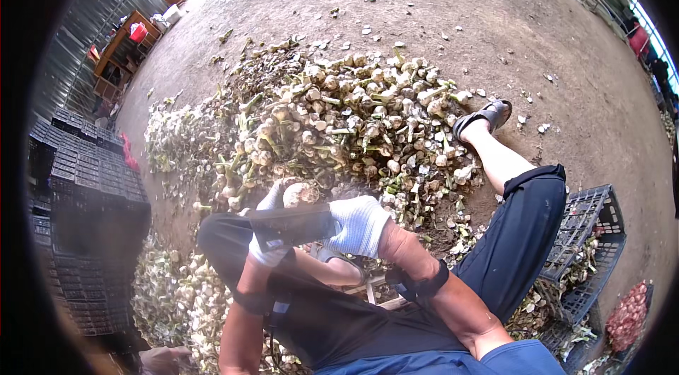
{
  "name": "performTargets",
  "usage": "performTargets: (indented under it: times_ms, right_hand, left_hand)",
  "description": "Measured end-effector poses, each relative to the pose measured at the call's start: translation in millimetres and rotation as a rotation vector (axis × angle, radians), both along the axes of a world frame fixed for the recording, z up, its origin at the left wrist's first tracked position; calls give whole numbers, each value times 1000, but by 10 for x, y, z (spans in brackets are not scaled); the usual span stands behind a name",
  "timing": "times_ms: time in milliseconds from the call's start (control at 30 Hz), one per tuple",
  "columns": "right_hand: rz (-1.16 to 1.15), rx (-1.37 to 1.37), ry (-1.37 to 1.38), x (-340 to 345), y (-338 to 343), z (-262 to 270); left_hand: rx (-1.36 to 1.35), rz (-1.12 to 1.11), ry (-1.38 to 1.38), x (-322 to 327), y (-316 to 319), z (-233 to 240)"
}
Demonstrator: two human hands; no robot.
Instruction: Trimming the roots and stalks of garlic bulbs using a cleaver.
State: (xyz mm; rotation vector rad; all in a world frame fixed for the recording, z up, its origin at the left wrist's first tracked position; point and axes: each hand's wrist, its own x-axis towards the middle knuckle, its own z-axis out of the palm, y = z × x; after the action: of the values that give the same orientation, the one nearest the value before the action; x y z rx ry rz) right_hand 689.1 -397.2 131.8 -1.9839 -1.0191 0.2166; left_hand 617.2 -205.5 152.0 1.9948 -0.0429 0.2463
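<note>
My left hand (269, 201), in a white knit glove, holds a garlic bulb (301, 195) above the heap between my knees. My right hand (356, 225), gloved the same way, is closed around the right end of a broad, dark, flat tool (294, 224) that looks like a cleaver. The tool lies across my left hand in this view and hides its middle. Whether its edge touches the bulb or its stem, I cannot tell. Beyond my hands spreads a heap of garlic bulbs (366, 120) with cut green stems and soil.
Trimmed garlic (196, 295) lies to my left, beside stacked black plastic crates (95, 168). At right, a tilted black crate (581, 231) holds stem scraps, near a red mesh sack (627, 316). My sandalled foot (485, 117) rests at the heap's edge. Another person's hand (164, 359) shows lower left.
</note>
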Motion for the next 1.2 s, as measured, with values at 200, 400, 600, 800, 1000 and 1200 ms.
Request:
performTargets:
  times_ms: [200,400,600,800,1000,1200]
  right_hand:
    - [-4,-4,-6,-15,48,14]
    - [64,19,19,7,90,-113]
    - [-469,52,806,352,-183,-988]
    - [4,226,104,98,-37,-376]
    - [205,111,128,59,-54,-115]
    - [149,179,187,50,-46,-201]
  left_hand:
    - [-45,-42,61,73,-14,165]
    - [257,-77,-30,61,145,87]
    - [229,25,-24,148,-208,296]
    - [-19,55,93,132,-81,164]
    - [200,-10,54,155,-39,138]
    - [120,45,75,172,-54,53]
